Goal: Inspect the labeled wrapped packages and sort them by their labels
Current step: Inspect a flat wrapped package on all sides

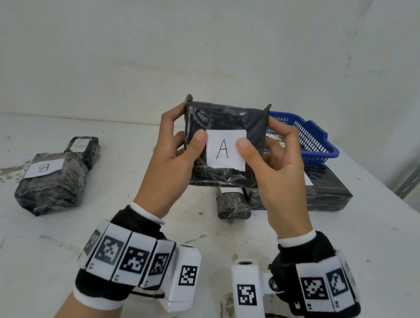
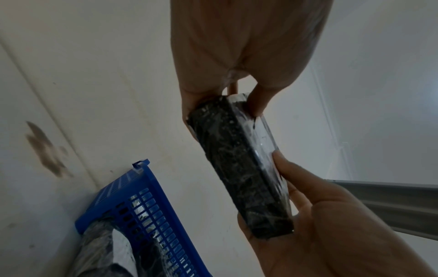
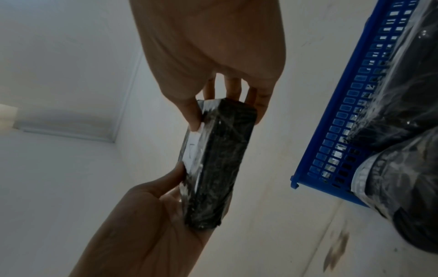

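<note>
The left hand [image 1: 173, 153] and right hand [image 1: 275, 163] both clasp 1 black wrapped package [image 1: 227, 125], held upright above the counter [image 1: 48, 259] with its white label [image 1: 225, 148] (a handwritten "A") facing the head camera. Each thumb presses the front face at a side edge of the label, while the other fingers [image 3: 233, 88] curl round behind the package; the wrist views show it pinched edge-on between thumb and fingers at both ends. Beneath the hands, 1 small wrapped package [image 1: 233, 204] lies on the counter just beside a long black package [image 1: 331, 192]. Behind the right hand sits a blue basket [image 1: 314, 139] with wrapped packages inside. Well apart to the left lie 2 more: a package labelled "B" [image 1: 53, 182] and, touching its far end, a smaller one [image 1: 83, 146] whose label is too blurred to read.
</note>
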